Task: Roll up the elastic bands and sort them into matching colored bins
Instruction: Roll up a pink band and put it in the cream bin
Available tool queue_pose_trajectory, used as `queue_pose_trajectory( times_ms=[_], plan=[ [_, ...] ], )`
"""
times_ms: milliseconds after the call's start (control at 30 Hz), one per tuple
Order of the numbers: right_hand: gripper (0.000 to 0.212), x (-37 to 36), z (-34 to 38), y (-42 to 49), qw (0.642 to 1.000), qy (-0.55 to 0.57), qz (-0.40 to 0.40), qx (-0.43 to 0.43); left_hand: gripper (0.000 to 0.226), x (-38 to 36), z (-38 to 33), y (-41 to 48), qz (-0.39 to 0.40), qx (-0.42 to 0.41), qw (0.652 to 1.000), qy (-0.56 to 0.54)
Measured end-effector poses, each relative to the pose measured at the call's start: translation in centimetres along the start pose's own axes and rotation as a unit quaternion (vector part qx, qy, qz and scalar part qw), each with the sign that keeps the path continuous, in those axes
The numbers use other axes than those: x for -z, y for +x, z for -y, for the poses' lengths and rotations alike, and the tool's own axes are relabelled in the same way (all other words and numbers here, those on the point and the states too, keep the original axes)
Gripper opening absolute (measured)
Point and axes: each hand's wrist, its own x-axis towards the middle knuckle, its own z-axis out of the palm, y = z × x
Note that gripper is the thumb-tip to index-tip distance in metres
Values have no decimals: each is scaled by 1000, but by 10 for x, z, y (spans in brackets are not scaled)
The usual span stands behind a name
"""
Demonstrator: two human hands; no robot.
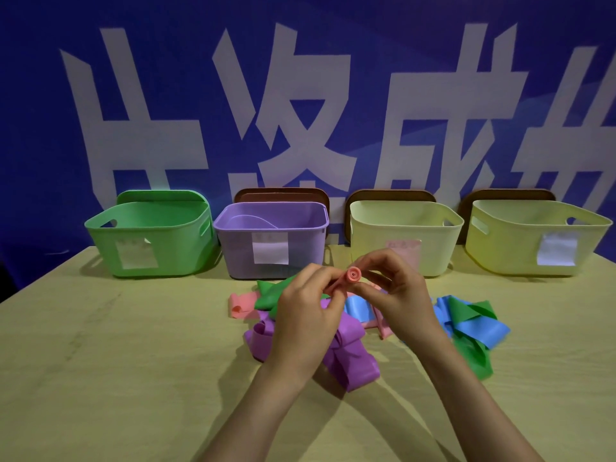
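My left hand [305, 311] and my right hand [393, 295] both pinch a pink elastic band [352, 274], partly wound into a tight roll whose spiral end faces me, above the table. Its loose tail hangs down behind my right hand. Below lies a heap of bands: purple [350, 358], green [270, 295], blue [480, 328], another pink one [241, 305] and a second green one [473, 355]. At the back stand four bins in a row: green [150, 238], purple [271, 240] with a purple band inside, cream with a pink label [405, 235], and yellow-green [536, 236].
The wooden table [116, 361] carries the bins along its far edge, against a blue banner with large white characters. Brown lids [281, 195] lean behind three bins and a green lid behind the green bin. Each bin bears a paper label on its front.
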Motion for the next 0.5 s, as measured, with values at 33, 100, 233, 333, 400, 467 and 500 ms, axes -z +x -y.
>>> queue_pose_trajectory(
  times_ms=[33, 100, 233, 333, 400, 467, 500],
  plan=[
    [22, -1, 0, 0, 1000, -24, -6, 9, 16, 0, 0, 0, 3, -4, 1000, 5],
    [25, -4, 1, -1, 997, -64, -16, 29, 19, 0, 1, 0, 3, -8, 1000, 8],
    [18, -5, 2, 0, 993, -97, -23, 64, 25, 0, 1, 1, 1, -9, 1000, -4],
    [20, -4, -1, 0, 994, -89, -18, 54, 23, 3, 2, 2, 12, 31, 998, -53],
    [26, -4, 1, 1, 999, -34, -3, 15, 20, 5, 3, 7, 20, 106, 985, -134],
    [31, -4, 7, 1, 998, 47, 7, -35, 23, 7, 4, 13, 30, 220, 948, -227],
    [32, -3, 8, 1, 995, 78, 9, -57, 23, 6, 6, 16, 39, 276, 925, -258]
  ],
)
